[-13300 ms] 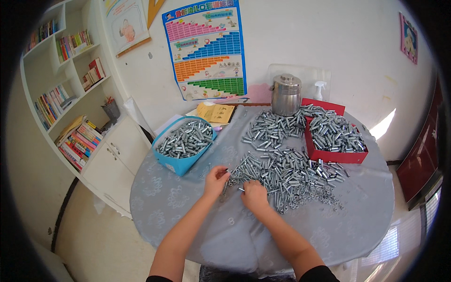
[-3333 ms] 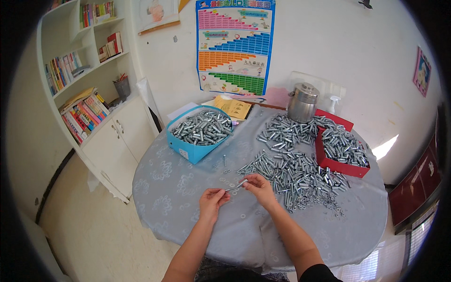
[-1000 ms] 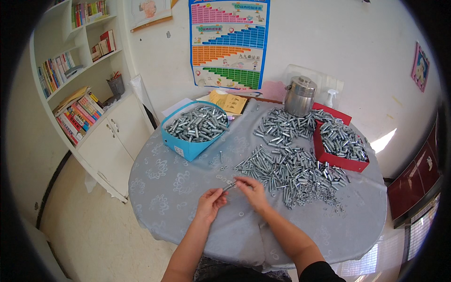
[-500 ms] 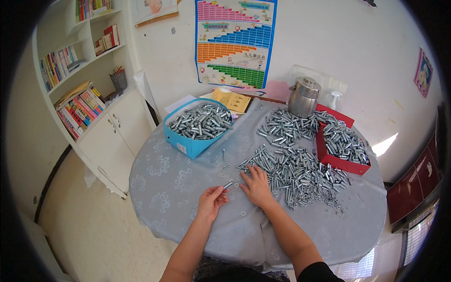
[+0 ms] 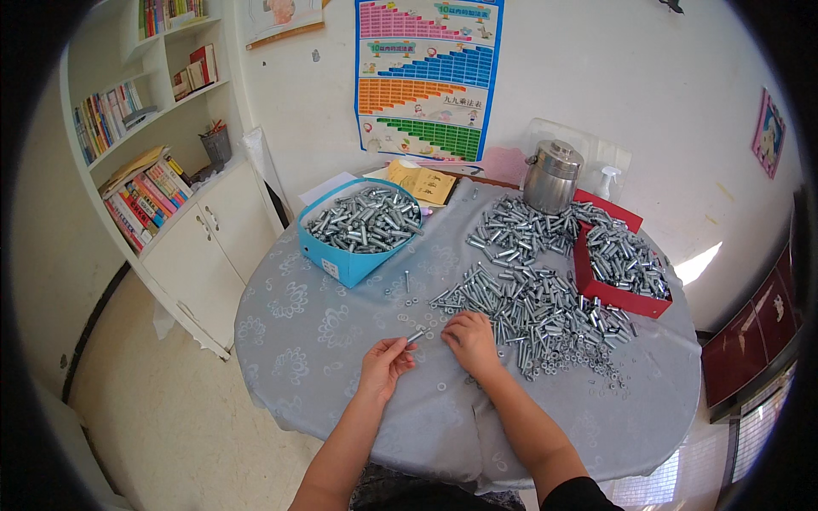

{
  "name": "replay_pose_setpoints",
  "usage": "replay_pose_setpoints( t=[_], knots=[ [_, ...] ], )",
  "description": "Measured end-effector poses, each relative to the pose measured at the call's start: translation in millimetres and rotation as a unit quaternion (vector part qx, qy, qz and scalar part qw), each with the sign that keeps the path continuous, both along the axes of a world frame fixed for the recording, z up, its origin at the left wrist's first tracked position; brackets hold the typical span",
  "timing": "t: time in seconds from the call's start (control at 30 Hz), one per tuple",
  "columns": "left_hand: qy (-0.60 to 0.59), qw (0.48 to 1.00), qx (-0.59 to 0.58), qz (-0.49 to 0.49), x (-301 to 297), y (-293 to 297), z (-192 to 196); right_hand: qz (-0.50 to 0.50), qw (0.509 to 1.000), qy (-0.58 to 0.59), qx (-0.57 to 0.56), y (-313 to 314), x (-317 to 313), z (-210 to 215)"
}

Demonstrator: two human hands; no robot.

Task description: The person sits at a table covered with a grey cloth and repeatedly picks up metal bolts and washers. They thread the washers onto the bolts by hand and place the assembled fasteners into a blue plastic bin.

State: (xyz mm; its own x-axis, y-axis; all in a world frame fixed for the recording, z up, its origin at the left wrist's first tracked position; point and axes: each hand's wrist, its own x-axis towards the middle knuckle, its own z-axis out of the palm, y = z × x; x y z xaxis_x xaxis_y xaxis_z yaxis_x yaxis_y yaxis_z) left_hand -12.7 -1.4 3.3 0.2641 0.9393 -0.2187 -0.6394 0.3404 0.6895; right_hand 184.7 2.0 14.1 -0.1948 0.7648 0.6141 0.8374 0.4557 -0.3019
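Observation:
Between the thumb and fingers of my left hand (image 5: 386,366) is a metal bolt (image 5: 417,335), its free end pointing up to the right. My right hand (image 5: 474,343) is just right of it, over the tablecloth, with its fingers curled together; whatever they pinch is hidden. Several loose washers (image 5: 404,318) lie on the cloth just beyond both hands. A single bolt (image 5: 406,281) lies apart, a little farther off, with small nuts around it. To the right spreads a large heap of silvery bolts (image 5: 532,307), with nuts and washers (image 5: 567,358) along its near side.
A blue box (image 5: 328,261) full of metal fasteners stands at the table's far left. At the far right, a red box (image 5: 626,300) holds more bolts. A steel canister (image 5: 552,179) stands behind the heap, against the wall. The grey tablecloth (image 5: 290,366) hangs over the round table's edge.
My right hand's spread fingers have drawn back toward me from the heap's edge and curled together. My left hand stays in place with the bolt.

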Motion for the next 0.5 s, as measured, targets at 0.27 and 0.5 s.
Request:
replay_pose_setpoints(
  t=[0.27, 0.5],
  knots=[
    [0.015, 1.0, -0.006, -0.005, 2, -1, 3, 0.034, 0.892, 0.414, -0.179, -9, -20, 2],
    [0.022, 1.0, -0.005, -0.01, 2, -2, 4, 0.072, 0.862, 0.478, -0.15, -8, -28, -4]
  ],
)
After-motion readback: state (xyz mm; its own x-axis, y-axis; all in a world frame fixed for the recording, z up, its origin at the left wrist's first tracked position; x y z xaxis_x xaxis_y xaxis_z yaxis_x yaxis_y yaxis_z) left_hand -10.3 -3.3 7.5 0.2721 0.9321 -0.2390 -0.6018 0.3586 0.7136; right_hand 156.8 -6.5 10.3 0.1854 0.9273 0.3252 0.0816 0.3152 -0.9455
